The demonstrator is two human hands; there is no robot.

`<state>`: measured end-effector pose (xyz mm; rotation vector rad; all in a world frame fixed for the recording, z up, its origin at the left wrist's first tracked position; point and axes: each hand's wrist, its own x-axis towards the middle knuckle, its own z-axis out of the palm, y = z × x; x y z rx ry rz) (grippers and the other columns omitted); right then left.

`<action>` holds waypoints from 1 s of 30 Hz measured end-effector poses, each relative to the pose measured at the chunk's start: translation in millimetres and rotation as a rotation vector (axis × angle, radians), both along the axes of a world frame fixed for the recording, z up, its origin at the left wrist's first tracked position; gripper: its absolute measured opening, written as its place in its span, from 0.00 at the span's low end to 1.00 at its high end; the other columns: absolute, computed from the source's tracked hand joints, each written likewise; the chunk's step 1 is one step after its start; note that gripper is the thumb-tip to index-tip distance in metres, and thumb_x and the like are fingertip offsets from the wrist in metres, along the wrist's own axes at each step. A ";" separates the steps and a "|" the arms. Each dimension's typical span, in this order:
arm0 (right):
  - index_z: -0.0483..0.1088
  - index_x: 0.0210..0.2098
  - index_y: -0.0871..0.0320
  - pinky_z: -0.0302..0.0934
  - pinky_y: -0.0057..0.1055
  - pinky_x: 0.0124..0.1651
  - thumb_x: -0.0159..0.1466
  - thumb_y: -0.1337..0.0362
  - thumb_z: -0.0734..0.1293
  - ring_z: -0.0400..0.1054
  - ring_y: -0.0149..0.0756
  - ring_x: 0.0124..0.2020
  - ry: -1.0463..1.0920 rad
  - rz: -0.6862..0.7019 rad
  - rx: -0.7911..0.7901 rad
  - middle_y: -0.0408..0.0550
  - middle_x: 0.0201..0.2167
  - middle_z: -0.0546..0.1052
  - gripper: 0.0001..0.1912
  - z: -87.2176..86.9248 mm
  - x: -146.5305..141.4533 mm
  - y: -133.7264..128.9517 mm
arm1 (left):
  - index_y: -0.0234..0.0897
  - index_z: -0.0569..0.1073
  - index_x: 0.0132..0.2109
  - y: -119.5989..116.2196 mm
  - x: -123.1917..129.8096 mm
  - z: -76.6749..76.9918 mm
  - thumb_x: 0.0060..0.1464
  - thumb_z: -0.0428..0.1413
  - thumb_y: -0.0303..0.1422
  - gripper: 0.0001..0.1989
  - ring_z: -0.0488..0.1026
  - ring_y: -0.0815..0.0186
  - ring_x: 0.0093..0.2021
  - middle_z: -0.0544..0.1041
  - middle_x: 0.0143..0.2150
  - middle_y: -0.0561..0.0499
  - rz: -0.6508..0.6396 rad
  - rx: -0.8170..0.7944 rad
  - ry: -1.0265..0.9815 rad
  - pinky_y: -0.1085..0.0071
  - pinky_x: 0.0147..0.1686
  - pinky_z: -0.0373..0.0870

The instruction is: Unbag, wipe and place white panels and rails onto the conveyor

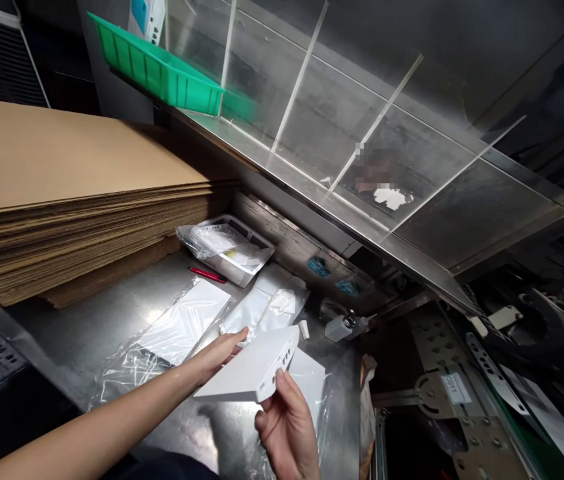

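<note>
A flat white panel [247, 370] with small dark cut-outs along its right edge is held tilted above the metal table. My right hand [289, 420] pinches its lower right corner between thumb and fingers. Behind the panel's upper left side is my left hand [222, 352], its thumb and a finger showing and the rest hidden; whether it grips the panel cannot be made out. Beneath lies another white sheet [311, 380] on clear plastic. To the left a white sheet in clear film [189, 320] lies flat, beside a stack of clear bags [267, 300].
Stacked brown cardboard [77, 160] stands at the left. At the back of the table [137, 283] are a white basket [249, 270], a red cutter [207, 274] and a small white bottle [341, 328]. A green bin [162, 73] sits on the shelf above. Machinery [462, 400] stands right.
</note>
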<state>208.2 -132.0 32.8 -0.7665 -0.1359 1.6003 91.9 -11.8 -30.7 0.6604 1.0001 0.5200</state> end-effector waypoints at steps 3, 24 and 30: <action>0.66 0.47 0.60 0.68 0.24 0.20 0.56 0.61 0.70 0.70 0.32 0.26 -0.248 0.044 0.115 0.45 0.29 0.74 0.20 -2.1 -8.9 -3.0 | 0.34 0.68 0.46 0.2 -16.3 -2.7 0.44 0.56 0.53 0.30 0.74 0.62 0.32 0.78 0.39 0.43 -0.015 0.074 0.038 0.71 0.29 0.67; 0.63 0.50 0.60 0.66 0.26 0.21 0.54 0.51 0.69 0.71 0.35 0.26 -0.560 0.079 0.189 0.50 0.31 0.74 0.29 -31.8 -11.9 -1.2 | 0.40 0.66 0.53 -18.4 -32.3 1.1 0.48 0.52 0.52 0.29 0.66 0.54 0.54 0.72 0.52 0.43 -0.069 0.282 0.212 0.57 0.55 0.56; 0.63 0.50 0.60 0.65 0.26 0.21 0.55 0.51 0.68 0.72 0.34 0.24 -0.555 0.106 0.205 0.47 0.30 0.74 0.28 -26.1 -19.9 -1.7 | 0.44 0.51 0.64 -38.8 -24.6 2.9 0.33 0.51 0.63 0.52 0.57 0.47 0.60 0.63 0.60 0.42 -0.162 0.384 0.015 0.53 0.53 0.58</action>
